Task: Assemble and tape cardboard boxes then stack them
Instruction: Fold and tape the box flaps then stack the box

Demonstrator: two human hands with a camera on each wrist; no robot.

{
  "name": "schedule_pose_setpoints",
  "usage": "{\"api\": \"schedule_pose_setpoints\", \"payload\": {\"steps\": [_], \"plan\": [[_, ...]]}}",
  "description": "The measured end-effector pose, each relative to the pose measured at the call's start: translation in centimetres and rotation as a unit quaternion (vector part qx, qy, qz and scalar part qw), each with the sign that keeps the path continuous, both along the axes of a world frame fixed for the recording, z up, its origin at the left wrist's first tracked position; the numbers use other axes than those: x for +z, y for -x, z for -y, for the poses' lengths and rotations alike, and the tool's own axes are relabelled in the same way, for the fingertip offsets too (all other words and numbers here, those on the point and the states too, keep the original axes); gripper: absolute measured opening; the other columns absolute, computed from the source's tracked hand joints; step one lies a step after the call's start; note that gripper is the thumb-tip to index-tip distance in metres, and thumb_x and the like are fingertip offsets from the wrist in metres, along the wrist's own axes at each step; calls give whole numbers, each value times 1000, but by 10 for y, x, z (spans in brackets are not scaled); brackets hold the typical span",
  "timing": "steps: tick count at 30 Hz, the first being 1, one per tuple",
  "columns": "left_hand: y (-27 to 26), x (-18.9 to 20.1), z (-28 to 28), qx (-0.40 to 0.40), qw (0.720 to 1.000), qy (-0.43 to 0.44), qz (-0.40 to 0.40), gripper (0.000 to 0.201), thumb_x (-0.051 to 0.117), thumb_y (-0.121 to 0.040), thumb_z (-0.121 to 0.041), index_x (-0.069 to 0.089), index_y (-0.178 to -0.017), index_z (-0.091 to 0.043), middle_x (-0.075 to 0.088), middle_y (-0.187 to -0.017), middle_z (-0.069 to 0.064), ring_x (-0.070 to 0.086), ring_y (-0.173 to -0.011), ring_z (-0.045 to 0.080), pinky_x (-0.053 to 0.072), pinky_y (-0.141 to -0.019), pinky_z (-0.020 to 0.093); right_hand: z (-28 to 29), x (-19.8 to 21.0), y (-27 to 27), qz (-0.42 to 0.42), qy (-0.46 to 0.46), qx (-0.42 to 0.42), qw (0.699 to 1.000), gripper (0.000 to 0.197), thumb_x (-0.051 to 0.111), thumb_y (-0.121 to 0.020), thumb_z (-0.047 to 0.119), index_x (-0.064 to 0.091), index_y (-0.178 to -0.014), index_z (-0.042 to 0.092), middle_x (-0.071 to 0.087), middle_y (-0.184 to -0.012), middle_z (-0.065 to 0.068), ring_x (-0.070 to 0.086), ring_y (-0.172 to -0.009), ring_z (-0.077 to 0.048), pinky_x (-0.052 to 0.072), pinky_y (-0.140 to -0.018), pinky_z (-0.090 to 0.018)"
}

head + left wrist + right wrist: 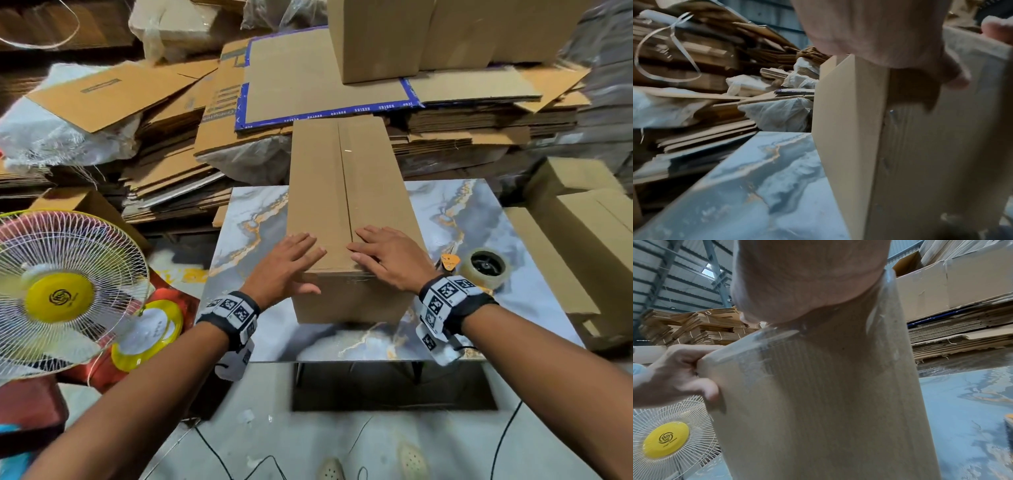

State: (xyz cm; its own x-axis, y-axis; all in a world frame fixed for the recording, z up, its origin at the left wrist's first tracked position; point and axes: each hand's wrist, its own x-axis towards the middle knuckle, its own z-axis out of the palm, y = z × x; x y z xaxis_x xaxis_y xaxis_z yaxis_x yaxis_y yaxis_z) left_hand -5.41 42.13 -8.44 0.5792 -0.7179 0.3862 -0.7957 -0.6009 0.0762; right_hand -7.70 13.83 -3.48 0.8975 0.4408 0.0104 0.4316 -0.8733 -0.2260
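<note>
Hands [286, 265] flat on box [346, 192]

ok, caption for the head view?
Both hands, left hand and right hand, press flat on cardboard box.

My head camera looks forward and down over the bench [479, 219], taking in the whole box [346, 192]. Each wrist camera sits very close under a palm, facing the box's near end: the left looks leftward past it, the right upward. All three share that end.
</note>
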Motion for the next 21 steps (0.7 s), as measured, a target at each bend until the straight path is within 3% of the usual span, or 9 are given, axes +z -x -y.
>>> {"api": "schedule_pose_setpoints", "payload": {"steps": [3,7,11,16,21], "plan": [[0,6,-5,-2,1000,-19,-19,84,47,-89,-73,51,-146,-12,49,-149,21,44,-139,41,35,-116,54,0,-1,0,2,-9,2,1000,99,-10,-86,81,56,-142,35,41,-159,0,31,-150,-18,23,-120,-40],[3,4,-2,18,1000,17,-16,66,36,-103,-62,58,-142,-13,54,-146,17,47,-138,37,38,-114,53,0,-1,0,5,-20,0,1000,97,-8,-86,81,58,-141,34,42,-158,-1,32,-150,-18,25,-120,-41],[2,-3,5,31,999,33,7,69,46,-95,-66,65,-131,-11,62,-137,17,54,-131,37,43,-110,54,0,1,-1,4,16,11,1000,103,-7,-81,88,54,-144,34,39,-160,-2,30,-150,-20,25,-120,-41],[9,9,3,40,999,12,-32,84,45,-87,-77,60,-139,-13,55,-145,17,48,-138,37,38,-115,55,-1,5,1,7,72,33,997,116,-6,-69,96,46,-150,31,35,-162,-4,26,-152,-22,22,-121,-42],[14,22,17,62,997,24,27,71,34,-100,-67,70,-119,-9,66,-124,16,59,-117,34,48,-96,44,-7,3,1,13,101,20,995,123,-13,-64,96,43,-151,30,36,-162,-4,26,-152,-22,19,-121,-41]]}}
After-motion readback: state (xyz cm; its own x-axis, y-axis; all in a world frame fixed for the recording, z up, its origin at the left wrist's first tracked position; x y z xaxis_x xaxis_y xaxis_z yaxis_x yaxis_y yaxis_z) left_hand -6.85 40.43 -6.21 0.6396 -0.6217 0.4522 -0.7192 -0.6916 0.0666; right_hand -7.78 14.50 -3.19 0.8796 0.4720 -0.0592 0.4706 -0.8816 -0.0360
